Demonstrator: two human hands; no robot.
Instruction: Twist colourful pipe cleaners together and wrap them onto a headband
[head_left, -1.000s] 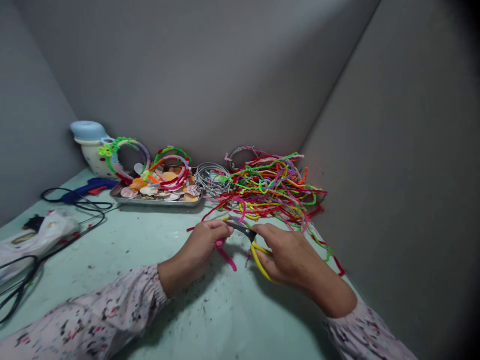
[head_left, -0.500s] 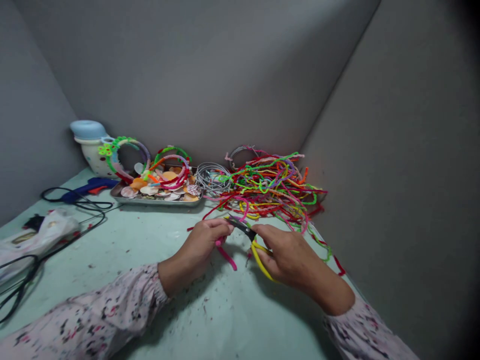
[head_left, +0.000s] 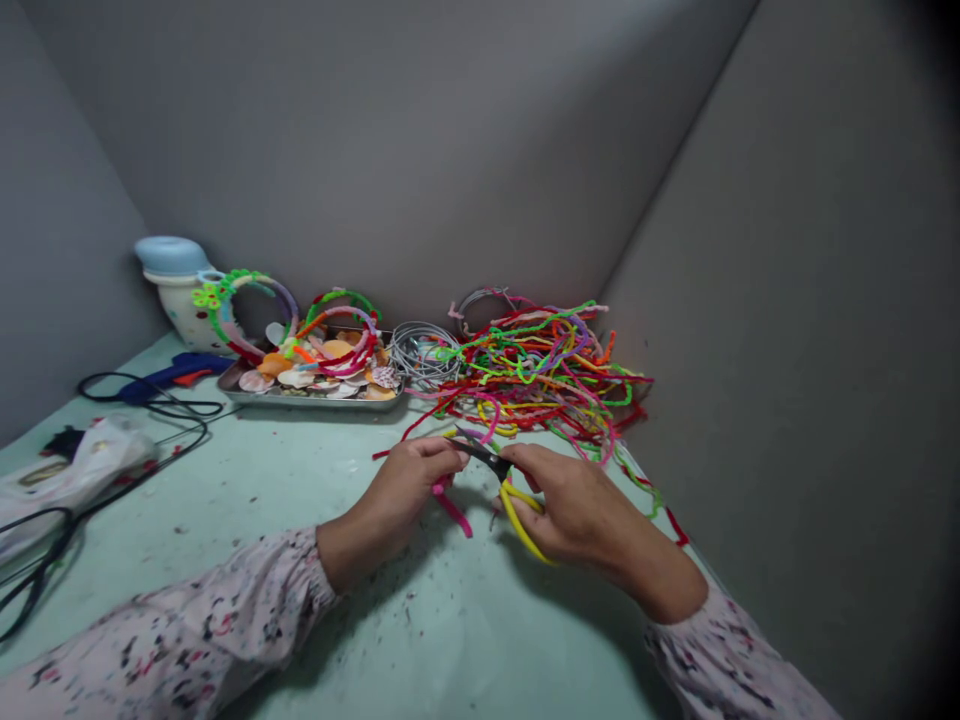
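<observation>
My left hand [head_left: 401, 495] is closed in a pinch on a pink pipe cleaner [head_left: 454, 512], whose loose end hangs below the fingers. My right hand [head_left: 577, 505] grips scissors [head_left: 517, 515] with yellow handles and dark blades. The blades point left and lie right at my left fingertips, slightly apart at the tips. Just behind the blades, a bit of yellow and purple pipe cleaner [head_left: 472, 435] shows, partly covered by the scissors. Whether the blades touch the pink piece is hidden by my fingers.
Beyond my hands lies a tangled heap of coloured pipe cleaners [head_left: 540, 365], beside coiled grey wire [head_left: 426, 352]. A metal tray [head_left: 322, 402] holds shells and wrapped rings. Leftward are a blue glue gun [head_left: 161, 380], its black cord [head_left: 180, 455], a plastic bag [head_left: 112, 455] and a blue-lidded container [head_left: 180, 300].
Both hands stay almost in place, with the scissors still at my left fingertips. The blade tips look a little further apart. The view has shifted slightly.
</observation>
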